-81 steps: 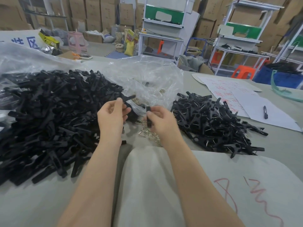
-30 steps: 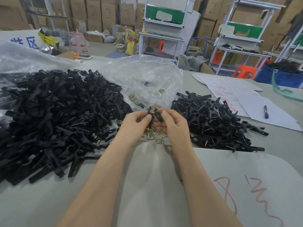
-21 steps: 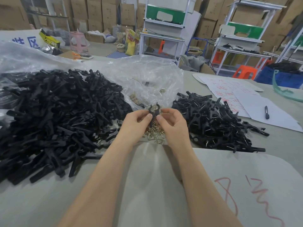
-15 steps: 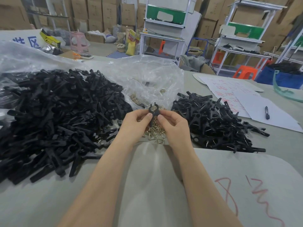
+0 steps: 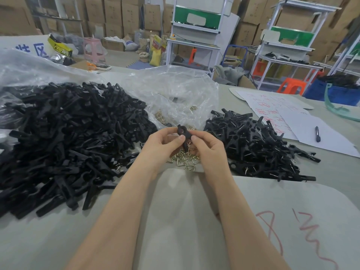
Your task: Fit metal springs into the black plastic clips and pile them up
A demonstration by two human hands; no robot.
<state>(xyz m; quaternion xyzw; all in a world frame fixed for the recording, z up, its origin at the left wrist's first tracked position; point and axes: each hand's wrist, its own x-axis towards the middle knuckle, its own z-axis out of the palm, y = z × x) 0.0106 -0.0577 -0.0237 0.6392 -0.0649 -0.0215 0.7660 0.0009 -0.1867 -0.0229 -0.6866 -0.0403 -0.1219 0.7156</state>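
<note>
Step in hand: fitting spring, judging by pose. Left hand (image 5: 161,145) and right hand (image 5: 208,149) both pinching one black clip (image 5: 183,133) between thumbs and fingertips, holding it just above loose springs (image 5: 185,158) lying on surface (image 5: 58,240). Spring seating hidden, cannot tell. Next move probably calling for squeeze to seat spring, then dropping clip onto finished pile (image 5: 253,145) lying right of hands. Unfitted clip heap (image 5: 68,137) lying left.

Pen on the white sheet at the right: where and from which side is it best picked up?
Pinch the pen at mid-barrel from above, fingers on its left and right sides. It lies flat on the white sheet, pointing away from the person, with bare paper either side.
</note>
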